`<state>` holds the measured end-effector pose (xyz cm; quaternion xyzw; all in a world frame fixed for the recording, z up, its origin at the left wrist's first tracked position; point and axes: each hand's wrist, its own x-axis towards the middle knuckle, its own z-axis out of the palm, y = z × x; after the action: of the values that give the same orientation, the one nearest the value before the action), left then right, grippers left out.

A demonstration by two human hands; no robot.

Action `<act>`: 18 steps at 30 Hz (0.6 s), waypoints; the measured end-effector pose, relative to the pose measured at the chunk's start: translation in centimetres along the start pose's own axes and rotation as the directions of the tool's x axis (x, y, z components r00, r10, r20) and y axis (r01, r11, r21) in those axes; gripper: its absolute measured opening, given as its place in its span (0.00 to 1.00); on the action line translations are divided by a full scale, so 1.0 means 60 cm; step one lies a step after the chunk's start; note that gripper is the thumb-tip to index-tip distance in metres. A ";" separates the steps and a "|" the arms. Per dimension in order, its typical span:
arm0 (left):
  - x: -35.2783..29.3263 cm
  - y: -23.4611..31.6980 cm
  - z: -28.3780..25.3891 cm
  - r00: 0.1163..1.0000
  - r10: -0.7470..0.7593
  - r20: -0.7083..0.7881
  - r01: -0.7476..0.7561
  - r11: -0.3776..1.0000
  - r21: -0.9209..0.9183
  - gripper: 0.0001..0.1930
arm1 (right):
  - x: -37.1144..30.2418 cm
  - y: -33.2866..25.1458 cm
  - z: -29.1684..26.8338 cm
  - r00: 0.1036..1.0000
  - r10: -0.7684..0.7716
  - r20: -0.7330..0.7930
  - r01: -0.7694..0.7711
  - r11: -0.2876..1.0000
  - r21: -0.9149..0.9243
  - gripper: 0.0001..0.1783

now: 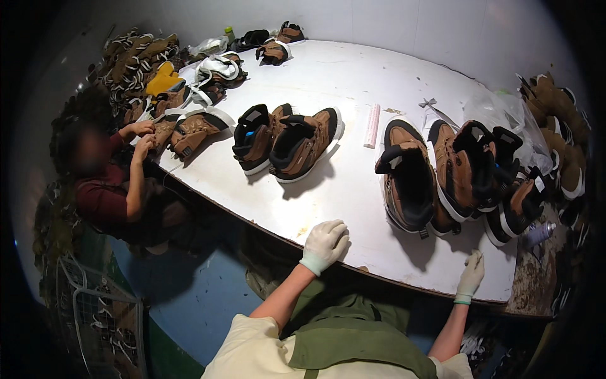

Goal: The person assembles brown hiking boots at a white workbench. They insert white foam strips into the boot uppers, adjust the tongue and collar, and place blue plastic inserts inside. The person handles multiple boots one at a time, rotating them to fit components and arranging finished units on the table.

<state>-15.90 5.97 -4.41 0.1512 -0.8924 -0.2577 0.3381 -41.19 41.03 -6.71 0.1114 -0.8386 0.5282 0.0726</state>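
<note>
Left grip (326, 245) rests palm-down.

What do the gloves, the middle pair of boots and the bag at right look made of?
Gloves: thin knit or coated fabric, perhaps; matte, close-fitting.
Boots: possibly leather or synthetic; brown panels, dull sheen.
Bag: likely thin plastic film; see-through, shiny creases.

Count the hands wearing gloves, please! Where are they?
2: the left hand is at the white table's near edge; the right hand is farther right, near brown shoes. The other person's hands look bare. No others show.
</note>
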 end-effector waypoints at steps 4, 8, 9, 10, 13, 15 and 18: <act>-0.001 -0.001 0.002 1.000 0.002 -0.005 -0.001 1.000 0.011 0.11 | 0.000 -0.002 -0.001 1.000 0.001 0.008 -0.001 1.000 0.004 0.18; -0.002 -0.005 0.002 0.999 0.032 0.004 -0.032 0.999 0.007 0.14 | -0.002 -0.004 -0.002 1.000 0.012 0.020 -0.012 1.000 0.022 0.18; -0.002 -0.004 0.002 0.999 0.031 0.006 -0.031 1.000 0.003 0.14 | -0.001 -0.004 -0.001 1.000 0.007 0.020 -0.008 1.000 0.027 0.18; -0.003 -0.004 0.001 1.000 0.030 0.009 -0.030 1.000 -0.001 0.14 | -0.002 -0.004 0.000 1.000 0.003 0.019 -0.004 1.000 0.031 0.17; -0.005 -0.003 -0.001 0.999 0.033 -0.005 -0.033 0.999 0.011 0.14 | -0.003 -0.005 -0.001 1.000 0.012 0.024 -0.013 0.999 0.042 0.17; -0.006 -0.002 -0.003 1.000 0.029 -0.002 -0.029 0.999 0.015 0.13 | -0.005 -0.003 -0.002 0.999 0.021 0.032 -0.022 0.998 0.058 0.17; 0.000 0.000 0.000 0.999 0.043 0.004 -0.043 0.999 0.023 0.12 | -0.007 0.019 0.001 0.999 0.042 0.004 -0.042 0.996 0.081 0.17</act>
<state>-15.93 5.97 -4.40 0.1353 -0.8990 -0.2402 0.3403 -41.10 41.50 -7.82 0.0973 -0.8187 0.5632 0.0560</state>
